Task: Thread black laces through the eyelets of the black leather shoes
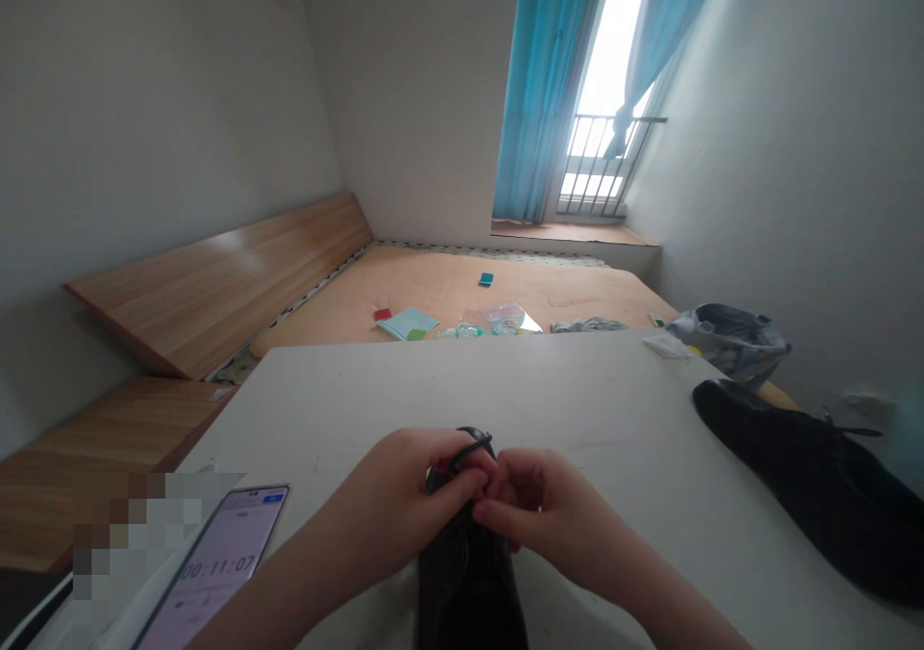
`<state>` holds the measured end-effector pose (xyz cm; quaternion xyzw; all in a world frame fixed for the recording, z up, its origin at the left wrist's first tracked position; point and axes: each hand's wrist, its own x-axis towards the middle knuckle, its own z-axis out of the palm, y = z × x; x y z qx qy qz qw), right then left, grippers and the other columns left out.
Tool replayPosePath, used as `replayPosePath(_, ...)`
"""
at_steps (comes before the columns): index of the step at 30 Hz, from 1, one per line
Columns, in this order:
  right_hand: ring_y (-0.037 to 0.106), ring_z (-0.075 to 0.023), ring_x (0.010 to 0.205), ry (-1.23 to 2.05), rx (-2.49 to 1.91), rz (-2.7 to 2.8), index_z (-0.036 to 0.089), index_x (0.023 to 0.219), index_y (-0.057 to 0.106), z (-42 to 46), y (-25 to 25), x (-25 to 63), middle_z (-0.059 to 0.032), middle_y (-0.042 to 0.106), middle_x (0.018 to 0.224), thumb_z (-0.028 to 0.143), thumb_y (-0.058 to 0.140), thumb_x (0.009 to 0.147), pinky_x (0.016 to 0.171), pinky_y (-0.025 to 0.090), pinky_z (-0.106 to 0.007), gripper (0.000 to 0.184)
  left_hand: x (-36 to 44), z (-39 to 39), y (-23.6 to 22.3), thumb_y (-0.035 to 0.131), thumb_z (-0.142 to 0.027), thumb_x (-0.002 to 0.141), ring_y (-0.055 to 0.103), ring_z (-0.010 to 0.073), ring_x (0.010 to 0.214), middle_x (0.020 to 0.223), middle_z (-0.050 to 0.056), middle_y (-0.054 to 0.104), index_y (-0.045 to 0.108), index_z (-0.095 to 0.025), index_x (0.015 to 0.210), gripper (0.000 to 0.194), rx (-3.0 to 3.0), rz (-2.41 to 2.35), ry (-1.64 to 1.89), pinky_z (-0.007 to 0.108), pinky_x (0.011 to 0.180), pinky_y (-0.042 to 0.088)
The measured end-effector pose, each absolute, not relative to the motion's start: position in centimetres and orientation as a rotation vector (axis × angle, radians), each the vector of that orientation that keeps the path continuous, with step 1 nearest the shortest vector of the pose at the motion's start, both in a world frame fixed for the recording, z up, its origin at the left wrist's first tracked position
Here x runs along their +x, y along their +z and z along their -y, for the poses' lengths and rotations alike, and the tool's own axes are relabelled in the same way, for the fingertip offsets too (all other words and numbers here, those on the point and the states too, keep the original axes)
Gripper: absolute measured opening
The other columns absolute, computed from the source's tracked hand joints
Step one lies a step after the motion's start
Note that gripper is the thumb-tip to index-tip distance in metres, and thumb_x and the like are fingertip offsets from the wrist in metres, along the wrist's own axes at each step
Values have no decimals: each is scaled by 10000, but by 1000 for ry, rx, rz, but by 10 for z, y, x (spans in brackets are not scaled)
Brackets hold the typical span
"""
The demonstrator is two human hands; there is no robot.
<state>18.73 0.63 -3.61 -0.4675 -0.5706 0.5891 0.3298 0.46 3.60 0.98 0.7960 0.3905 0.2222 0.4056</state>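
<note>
A black shoe [473, 592] stands on the white table right in front of me, its toe pointing away and partly covered by my hands. My left hand [425, 486] is closed in a pinch on a black shoelace [469, 450], which loops up above the thumb. Close against it, my right hand [530, 498] is also pinched at the lace, over the front of the shoe. The lace between the fingertips is mostly hidden. A second black shoe [808, 481] lies at the table's right side, with a lace sticking up from it.
A phone [223, 563] showing a running timer lies at the left on the white table [346, 400]. Beyond the table is a bed [433, 274] with a light blue cloth [408, 323] and plastic packets. A plastic bag [736, 337] sits at the right edge.
</note>
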Motion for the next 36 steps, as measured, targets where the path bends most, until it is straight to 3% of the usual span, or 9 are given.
replayPosePath(4,454,-117,566,1420,-1226,1543,205,819,545,-8,-44,183,51,513,629,323,689,777,510,345,-236,191,0,-33,15,567,-239,885,646,176,792,845,-17,736,725,-245,870,158,2264,-1036,484,247,691,401)
replayPosePath(11,493,-148,707,1125,-1169,1814,186,730,612,-7,-43,180,-18,591,821,213,575,848,609,357,-261,126,-4,-30,14,589,-241,894,647,154,771,821,-38,728,711,-250,855,129,2340,-979,433,227,678,385)
replayPosePath(14,491,-157,707,1171,-1146,1689,187,669,600,-8,-49,175,-12,577,757,133,541,802,642,360,-273,155,-1,-26,14,537,-247,919,620,152,716,783,-27,703,683,-239,812,181,2358,-1003,351,237,632,359)
replayPosePath(18,535,-171,762,1405,-1074,1482,197,732,642,-5,-45,175,-1,598,741,228,545,808,737,401,-292,128,3,-23,15,519,-257,913,590,150,654,760,-27,692,645,-231,797,173,2327,-1078,344,245,602,344)
replayPosePath(21,560,-182,841,1707,-1018,1139,197,818,695,2,-39,180,4,645,765,295,688,730,828,384,-301,132,2,-21,16,549,-276,888,607,149,675,786,-54,707,644,-261,827,114,2245,-1091,356,236,605,357)
replayPosePath(29,586,-164,797,1650,-771,607,187,775,683,12,-49,184,-38,706,832,427,789,726,744,396,-278,267,5,-23,19,491,-363,916,665,221,770,838,-3,739,674,-288,914,198,2301,-1283,181,277,634,365)
replayPosePath(31,605,-160,735,1640,-699,581,207,766,654,17,-46,193,2,649,647,418,756,773,728,402,-276,235,-4,-24,23,461,-360,924,664,229,772,829,14,739,689,-279,874,248,2347,-1311,83,283,636,360)
replayPosePath(33,546,-129,575,1611,-693,634,219,786,634,22,-43,205,66,464,473,421,696,833,669,383,-266,216,-20,-27,25,462,-333,908,657,222,745,792,13,733,689,-272,824,249,2363,-1343,-4,280,618,350)
replayPosePath(36,458,-101,509,1563,-873,829,199,779,616,30,-44,221,84,356,491,433,610,901,652,355,-274,264,-46,-33,24,471,-319,879,630,215,680,767,31,724,663,-240,744,248,2392,-1420,-28,278,554,314)
